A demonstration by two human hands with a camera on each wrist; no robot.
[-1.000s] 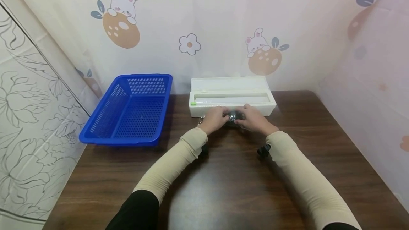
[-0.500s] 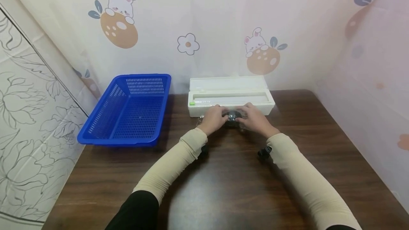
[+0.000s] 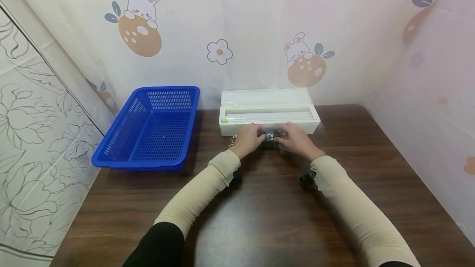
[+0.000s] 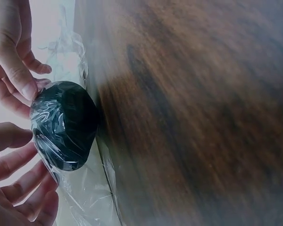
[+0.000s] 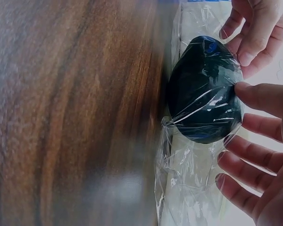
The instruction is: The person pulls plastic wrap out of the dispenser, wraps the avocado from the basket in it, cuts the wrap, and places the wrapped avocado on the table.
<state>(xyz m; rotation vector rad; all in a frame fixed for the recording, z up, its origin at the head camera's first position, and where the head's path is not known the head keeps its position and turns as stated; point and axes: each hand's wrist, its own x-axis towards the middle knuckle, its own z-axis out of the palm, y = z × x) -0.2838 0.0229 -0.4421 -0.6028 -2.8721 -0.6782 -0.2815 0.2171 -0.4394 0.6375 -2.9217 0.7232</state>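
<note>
Fingers [image 5: 257,153] of two hands are pinching clear film [image 5: 193,162] in front of the white box [image 3: 306,127]. Well left of the box, a blue basket [image 3: 137,163] is standing on the surface [image 3: 259,209]. Before the box's left half, the left hand [image 3: 248,139] is holding thumb and forefinger nearly together on the film. Before the box's middle, a dark round thing [image 4: 66,125] is sitting under that film, between the hands. Before the box's right half, the right hand [image 3: 295,138] is pinching film at the thing's edge, thumb bent in, other fingers lying loosely apart.

Film could be tearing if both sides are pulling too hard over the curve; the thing could be rolling away from the box if one grip is weaker; loose film beside the box could be folding and sticking to itself.

Hands are hiding part of the box's front. Glare is blurring the film's edges, and whether the thing is touching the surface is staying unclear.
</note>
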